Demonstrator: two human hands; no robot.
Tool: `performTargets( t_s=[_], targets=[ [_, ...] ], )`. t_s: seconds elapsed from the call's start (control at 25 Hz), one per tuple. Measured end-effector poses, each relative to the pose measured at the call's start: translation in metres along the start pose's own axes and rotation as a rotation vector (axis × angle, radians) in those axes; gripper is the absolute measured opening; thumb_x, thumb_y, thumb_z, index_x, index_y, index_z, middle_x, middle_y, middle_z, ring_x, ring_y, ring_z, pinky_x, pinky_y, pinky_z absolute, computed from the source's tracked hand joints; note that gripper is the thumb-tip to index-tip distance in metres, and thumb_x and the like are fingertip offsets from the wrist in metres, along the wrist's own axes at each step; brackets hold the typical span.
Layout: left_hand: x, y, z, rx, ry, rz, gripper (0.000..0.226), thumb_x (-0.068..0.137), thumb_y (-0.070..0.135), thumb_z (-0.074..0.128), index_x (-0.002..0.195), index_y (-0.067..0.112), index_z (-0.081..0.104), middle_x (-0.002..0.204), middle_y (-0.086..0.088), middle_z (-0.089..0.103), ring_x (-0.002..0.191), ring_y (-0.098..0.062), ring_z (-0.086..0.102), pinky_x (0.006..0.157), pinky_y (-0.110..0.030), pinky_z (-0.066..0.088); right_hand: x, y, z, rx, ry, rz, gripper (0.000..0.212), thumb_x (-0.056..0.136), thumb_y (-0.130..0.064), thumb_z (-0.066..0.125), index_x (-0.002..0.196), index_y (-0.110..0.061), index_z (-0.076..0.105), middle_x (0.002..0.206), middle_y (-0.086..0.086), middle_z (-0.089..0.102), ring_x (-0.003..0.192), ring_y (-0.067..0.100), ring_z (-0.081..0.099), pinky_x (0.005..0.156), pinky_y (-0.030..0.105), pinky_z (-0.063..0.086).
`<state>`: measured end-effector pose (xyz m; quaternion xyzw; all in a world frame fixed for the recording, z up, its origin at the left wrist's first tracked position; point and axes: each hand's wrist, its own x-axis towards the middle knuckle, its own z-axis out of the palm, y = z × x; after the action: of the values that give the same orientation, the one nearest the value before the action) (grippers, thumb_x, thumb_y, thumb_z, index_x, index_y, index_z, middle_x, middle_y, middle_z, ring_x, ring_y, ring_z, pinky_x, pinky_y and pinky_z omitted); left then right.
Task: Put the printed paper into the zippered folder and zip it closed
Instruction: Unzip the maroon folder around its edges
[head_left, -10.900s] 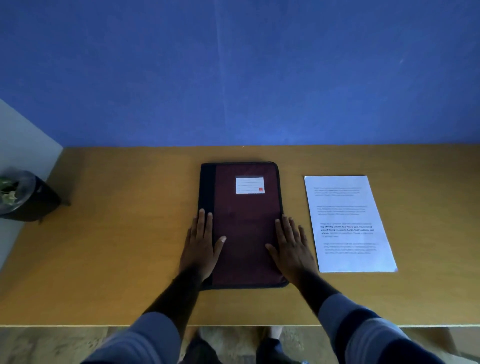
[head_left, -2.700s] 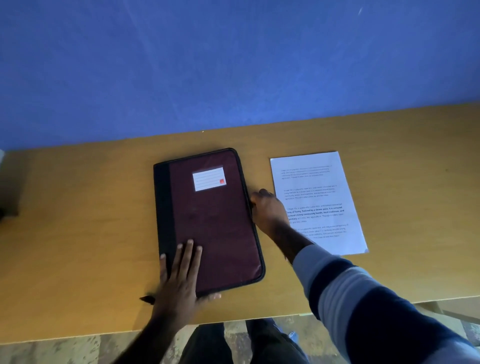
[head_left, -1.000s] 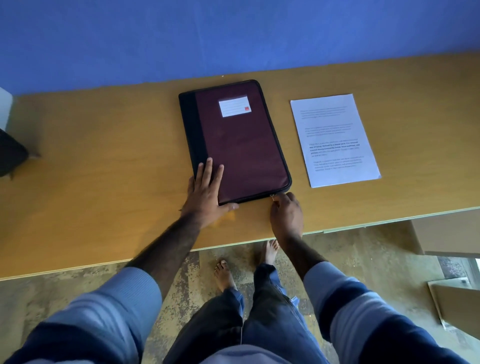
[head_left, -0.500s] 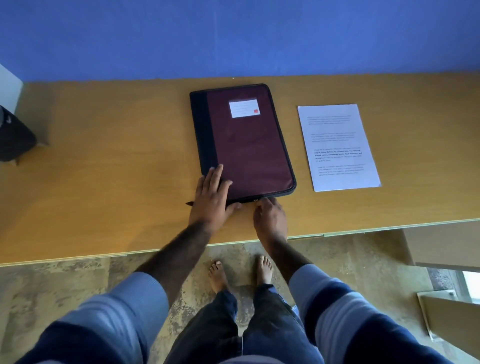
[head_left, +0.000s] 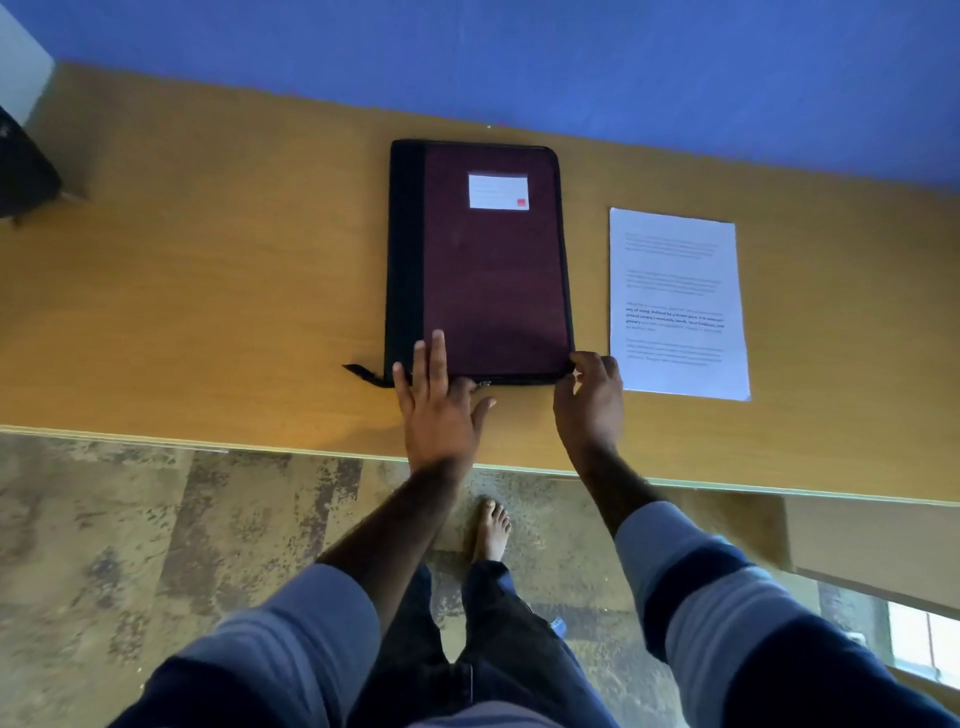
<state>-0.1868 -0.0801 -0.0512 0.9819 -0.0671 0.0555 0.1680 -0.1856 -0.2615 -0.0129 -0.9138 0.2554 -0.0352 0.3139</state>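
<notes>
The maroon zippered folder (head_left: 493, 270) with a black spine lies shut and flat on the wooden table (head_left: 208, 291). Its zip pull (head_left: 483, 383) sits on the near edge, and a black zip tail (head_left: 363, 374) sticks out at the near left corner. My left hand (head_left: 436, 405) lies flat with its fingers spread on the folder's near left corner. At the near right corner my right hand (head_left: 589, 400) touches the edge with loosely bent fingers and thumb; nothing is lifted. To the right of the folder the printed paper (head_left: 675, 301) lies flat, apart from both hands.
A blue wall (head_left: 519, 57) runs right behind the table. A dark object (head_left: 23, 166) stands at the table's far left end. The table's near edge (head_left: 260, 448) lies just below my hands, with patterned floor and my bare foot beneath.
My right hand has left the middle of the folder's near edge and moved right to the near right corner. The left hand stays pressed on the near left corner.
</notes>
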Motion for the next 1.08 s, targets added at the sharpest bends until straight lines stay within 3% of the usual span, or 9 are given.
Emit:
performTargets(
  t_s=[0.28, 0.44, 0.84, 1.0, 1.08],
  targets=[
    [-0.025, 0.023, 0.019, -0.121, 0.09, -0.385, 0.042, 0.096, 0.05, 0.058, 0.12, 0.017, 0.066, 0.168, -0.012, 0.013, 0.154, -0.033, 0.014, 0.122, -0.058, 0.014, 0.012, 0.009, -0.002, -0.017, -0.129, -0.006, 0.038, 0.091, -0.008, 0.054, 0.128, -0.01, 0.061, 0.126, 0.014, 0.059, 0.112, 0.033, 0.058, 0.087, 0.041, 0.054],
    [-0.015, 0.043, 0.02, -0.315, 0.12, -0.592, 0.032, 0.087, 0.042, 0.069, 0.112, 0.023, 0.065, 0.168, -0.003, 0.014, 0.154, -0.029, 0.016, 0.122, -0.059, 0.013, 0.013, 0.014, -0.002, -0.027, -0.141, -0.047, 0.039, 0.091, -0.008, 0.054, 0.129, -0.01, 0.06, 0.126, 0.013, 0.06, 0.114, 0.032, 0.056, 0.088, 0.04, 0.052],
    [0.001, 0.072, 0.023, -0.358, 0.112, -0.781, 0.011, 0.084, 0.033, 0.074, 0.09, 0.028, 0.067, 0.169, 0.0, 0.007, 0.155, -0.027, 0.013, 0.123, -0.057, 0.009, 0.009, 0.022, 0.005, -0.037, -0.134, -0.087, 0.037, 0.095, -0.021, 0.058, 0.131, -0.012, 0.058, 0.128, 0.011, 0.058, 0.117, 0.03, 0.055, 0.094, 0.044, 0.053],
    [-0.004, 0.063, 0.023, -0.306, 0.113, -0.717, 0.013, 0.089, 0.035, 0.069, 0.091, 0.023, 0.069, 0.169, 0.0, 0.009, 0.154, -0.028, 0.014, 0.124, -0.056, 0.01, 0.02, 0.02, 0.003, 0.021, -0.125, -0.033, 0.043, 0.095, -0.034, 0.065, 0.13, -0.009, 0.057, 0.122, 0.012, 0.065, 0.109, 0.031, 0.062, 0.085, 0.04, 0.055],
    [-0.006, 0.053, 0.02, -0.292, 0.122, -0.667, 0.013, 0.089, 0.037, 0.068, 0.088, 0.024, 0.069, 0.168, 0.001, 0.013, 0.155, -0.027, 0.013, 0.124, -0.054, 0.008, 0.037, 0.015, 0.002, 0.073, -0.162, 0.083, 0.039, 0.09, -0.037, 0.071, 0.116, -0.008, 0.066, 0.105, 0.012, 0.072, 0.099, 0.032, 0.067, 0.075, 0.034, 0.053]
  ],
)
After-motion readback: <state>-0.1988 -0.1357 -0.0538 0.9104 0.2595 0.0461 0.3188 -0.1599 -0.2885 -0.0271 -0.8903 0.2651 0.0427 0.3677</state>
